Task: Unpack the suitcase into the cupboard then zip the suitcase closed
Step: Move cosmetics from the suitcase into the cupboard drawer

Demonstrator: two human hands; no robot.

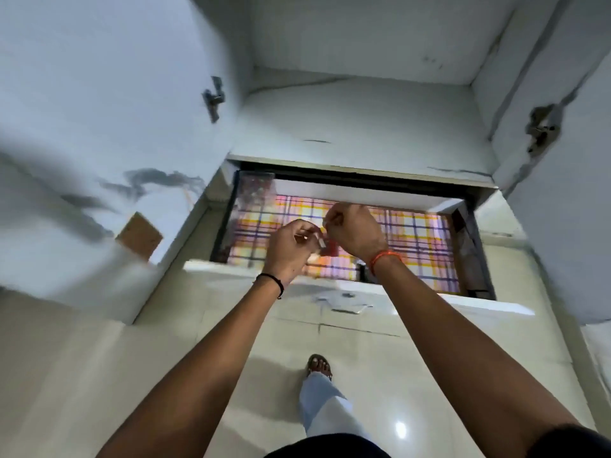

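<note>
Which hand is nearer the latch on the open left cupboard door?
Left. The left hand is below and right of the latch; the right hand is further right, past the left one, over the checked cloth.

— Where is there room in the cupboard [363, 104]?
— The upper compartment lies open and bare above the shelf edge [360, 166].
— And lower down?
— Tighter: a checked cloth [420, 233] fills the lower shelf, a clear-lidded box [254, 190] sits at its left end, and both hands [291, 249] crowd the front.
— The sides?
— Both doors [109, 133] stand swung open, flanking the opening.
</note>
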